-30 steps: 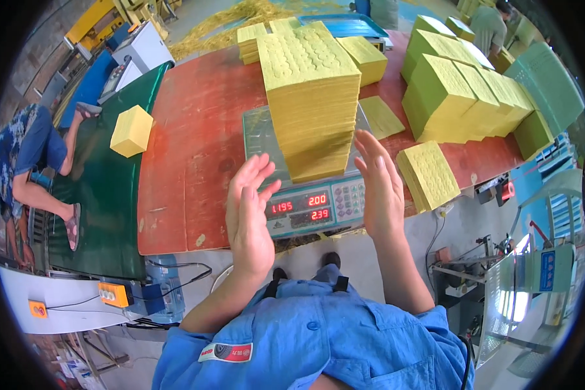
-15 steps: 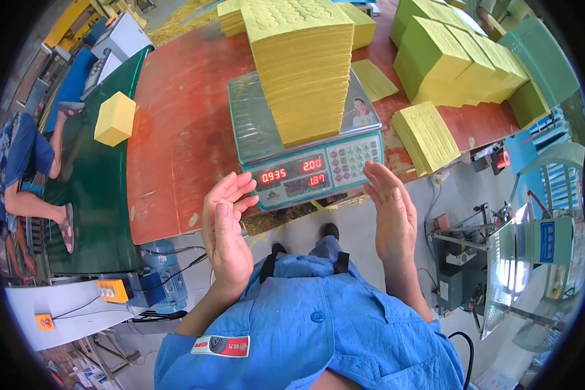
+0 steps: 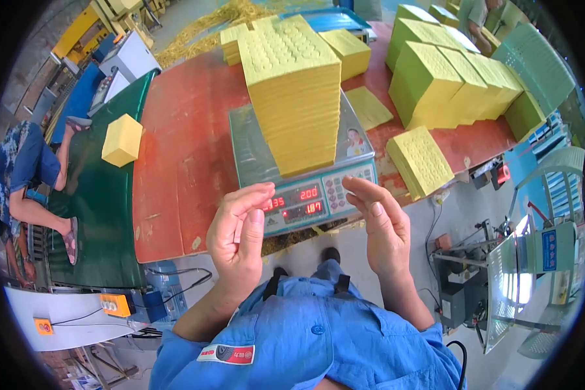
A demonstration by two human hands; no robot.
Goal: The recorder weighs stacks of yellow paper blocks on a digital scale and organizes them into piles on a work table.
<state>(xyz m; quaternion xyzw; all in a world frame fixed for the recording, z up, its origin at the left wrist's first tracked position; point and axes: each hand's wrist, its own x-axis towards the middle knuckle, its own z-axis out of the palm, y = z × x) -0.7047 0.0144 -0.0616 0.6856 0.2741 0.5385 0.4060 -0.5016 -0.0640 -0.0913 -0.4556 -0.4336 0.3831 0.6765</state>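
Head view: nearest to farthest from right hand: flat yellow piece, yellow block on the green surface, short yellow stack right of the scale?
1. Short yellow stack: just beyond the right hand.
2. Flat yellow piece: farther back, by the scale's far-right corner.
3. Yellow block: far left, on the green surface.

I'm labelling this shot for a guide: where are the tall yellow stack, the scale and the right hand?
Tall yellow stack (image 3: 294, 117): head view, middle of its front side.
Scale (image 3: 249, 146): head view, bare platform left of the stack.
Right hand (image 3: 388, 239): head view, middle of the hand.
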